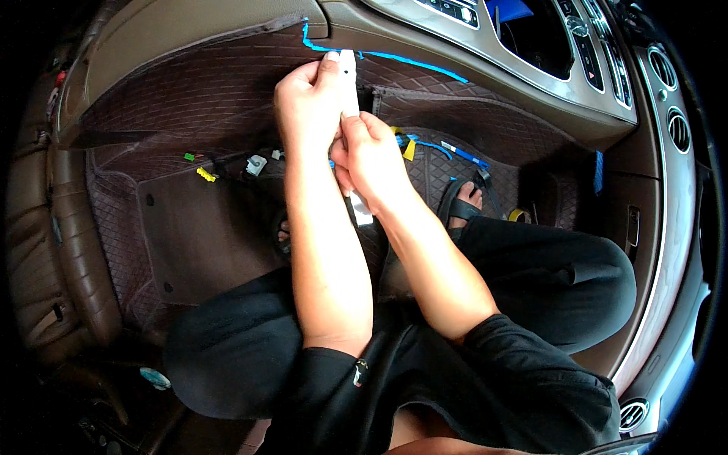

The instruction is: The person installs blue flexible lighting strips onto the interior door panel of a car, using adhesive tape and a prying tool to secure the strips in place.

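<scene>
My left hand (307,95) is closed, thumb pressed along a flat white strip-like piece (348,83) with a small dark hole near its upper end. The piece points up to a line of blue tape (402,57) along the lower edge of the brown console panel (409,34). Just below, my right hand (368,155) has its thumb and fingers closed on the strip's lower part. Under the right hand a pale shiny piece (362,212) shows; whether it belongs to the strip I cannot tell.
The quilted brown floor mat (189,91) lines the footwell. On it lie a yellow connector (205,174), a green connector (189,157), a white plastic clip (255,164) and a blue-and-white stick (465,155). A yellow tape roll (519,216) lies beside my sandalled right foot (462,203).
</scene>
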